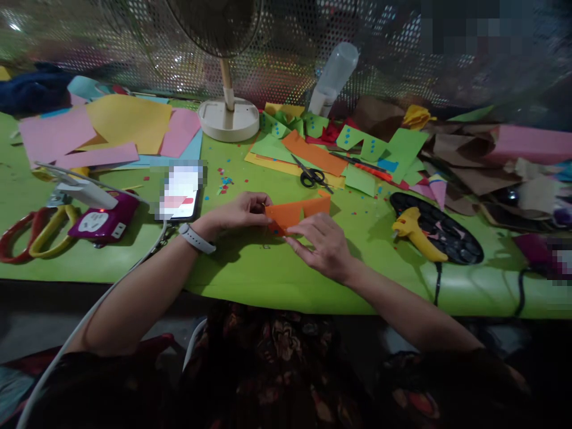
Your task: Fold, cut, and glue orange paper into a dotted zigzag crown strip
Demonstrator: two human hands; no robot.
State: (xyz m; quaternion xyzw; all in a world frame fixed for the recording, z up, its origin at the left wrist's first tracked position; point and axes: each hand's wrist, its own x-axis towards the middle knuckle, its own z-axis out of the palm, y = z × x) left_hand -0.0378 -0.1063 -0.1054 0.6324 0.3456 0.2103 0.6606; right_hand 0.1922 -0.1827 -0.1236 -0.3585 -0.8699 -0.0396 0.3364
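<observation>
Centre of frame: orange paper piece (283,214), notched, held over the green surface (250,286) | Left hand (250,211): pinching its left end | Right hand (322,243): thumb and fingers closed on its lower edge | Upper centre: scissors (312,177), lying beyond the hands | Right of frame: yellow glue gun (422,237), resting on black tray (465,243) | Left of centre: lit phone (179,193)

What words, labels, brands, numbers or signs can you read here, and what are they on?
None can be read for certain.
Phone screen: bright but blurred out, so nothing on it can be read.
Purple socket box: its white label bears marks too small and blurred to read.
Orange paper: no lettering can be made out.
</observation>
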